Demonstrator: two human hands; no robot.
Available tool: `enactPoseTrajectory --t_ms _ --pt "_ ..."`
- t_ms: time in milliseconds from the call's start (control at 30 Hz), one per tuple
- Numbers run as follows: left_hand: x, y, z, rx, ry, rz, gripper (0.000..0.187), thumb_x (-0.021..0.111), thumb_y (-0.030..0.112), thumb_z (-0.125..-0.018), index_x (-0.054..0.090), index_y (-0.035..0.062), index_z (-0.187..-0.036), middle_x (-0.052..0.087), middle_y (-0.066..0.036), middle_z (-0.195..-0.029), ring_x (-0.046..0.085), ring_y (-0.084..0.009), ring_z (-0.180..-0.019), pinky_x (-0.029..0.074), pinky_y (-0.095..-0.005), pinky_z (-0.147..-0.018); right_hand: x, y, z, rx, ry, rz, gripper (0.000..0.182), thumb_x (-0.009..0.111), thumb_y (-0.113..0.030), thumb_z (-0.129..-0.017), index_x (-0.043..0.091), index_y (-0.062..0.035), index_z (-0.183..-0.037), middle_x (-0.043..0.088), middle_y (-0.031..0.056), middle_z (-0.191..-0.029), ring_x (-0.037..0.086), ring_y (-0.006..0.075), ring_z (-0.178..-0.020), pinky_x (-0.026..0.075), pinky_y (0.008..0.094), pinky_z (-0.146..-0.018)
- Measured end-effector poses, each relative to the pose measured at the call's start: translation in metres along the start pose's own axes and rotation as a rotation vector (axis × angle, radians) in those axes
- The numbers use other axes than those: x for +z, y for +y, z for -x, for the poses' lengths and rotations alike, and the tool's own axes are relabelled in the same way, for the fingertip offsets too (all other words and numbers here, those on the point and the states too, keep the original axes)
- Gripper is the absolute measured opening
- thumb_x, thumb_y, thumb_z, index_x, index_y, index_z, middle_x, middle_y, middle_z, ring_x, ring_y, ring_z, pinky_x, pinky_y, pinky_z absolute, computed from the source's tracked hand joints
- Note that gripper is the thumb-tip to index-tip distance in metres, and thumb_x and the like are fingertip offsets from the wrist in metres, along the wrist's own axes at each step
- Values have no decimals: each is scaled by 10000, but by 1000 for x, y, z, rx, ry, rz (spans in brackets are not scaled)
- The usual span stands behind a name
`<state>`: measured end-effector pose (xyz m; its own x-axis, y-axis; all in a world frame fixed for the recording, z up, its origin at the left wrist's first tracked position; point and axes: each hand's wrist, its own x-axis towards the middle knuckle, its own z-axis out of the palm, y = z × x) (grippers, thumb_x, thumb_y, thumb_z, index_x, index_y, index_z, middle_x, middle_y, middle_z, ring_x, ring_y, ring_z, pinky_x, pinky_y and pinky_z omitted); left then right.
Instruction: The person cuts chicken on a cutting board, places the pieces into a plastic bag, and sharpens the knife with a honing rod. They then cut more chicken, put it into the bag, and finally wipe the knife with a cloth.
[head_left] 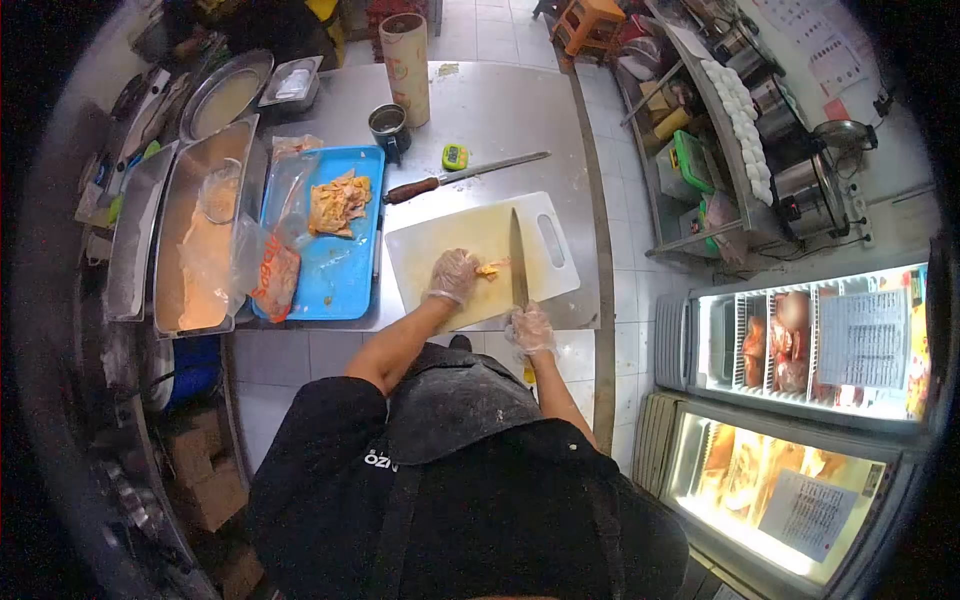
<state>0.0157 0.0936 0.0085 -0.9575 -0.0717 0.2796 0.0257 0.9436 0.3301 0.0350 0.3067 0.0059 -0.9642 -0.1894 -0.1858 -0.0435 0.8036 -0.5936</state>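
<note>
A white cutting board (420,243) lies on the steel table. My left hand (455,277), in a clear plastic glove, rests on it with its fingers closed round a small piece of yellowish meat (489,270). My right hand (531,328), gloved too, grips the handle of a long knife (518,258) at the board's near edge. The blade points away from me, just right of the meat. Left of the board, a blue tray (345,290) holds a pile of cut meat (339,204) and a plastic bag.
A sharpening rod (490,170) and green timer (455,156) lie beyond the board. Farther back stand a dark cup (388,125) and a tall roll (405,75). Steel trays (165,245) line the left; a shelf (700,120) and lit fridges (830,345) are at right.
</note>
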Motion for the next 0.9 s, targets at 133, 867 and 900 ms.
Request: enactPoseTrajectory --t_ms 133,867,900 --pt "-11 3 -4 -109 63 206 106 583 155 -669 597 88 -750 564 -132 -804 535 -317 -809 429 -421 -699 22 34 -9 -109 1 -289 286 518 -302 -805 535 -32 -899 588 200 -730 576 380 -673 449 448 -594" --pt "-15 10 -1 -787 512 929 434 546 309 -808 468 76 -1166 549 -122 -1040 525 -265 -944 422 -337 -830 29 -110 1 -439 -254 98 224 496 -158 -757 557 38 -846 541 238 -787 554 387 -609 451 473 -565" --pt "-24 11 -5 -914 533 1086 401 542 302 -812 468 86 -1142 547 -116 -1005 533 -263 -907 441 -348 -786 32 -111 4 -443 -237 161 211 497 -154 -759 555 35 -831 538 239 -813 559 383 -600 455 469 -549"
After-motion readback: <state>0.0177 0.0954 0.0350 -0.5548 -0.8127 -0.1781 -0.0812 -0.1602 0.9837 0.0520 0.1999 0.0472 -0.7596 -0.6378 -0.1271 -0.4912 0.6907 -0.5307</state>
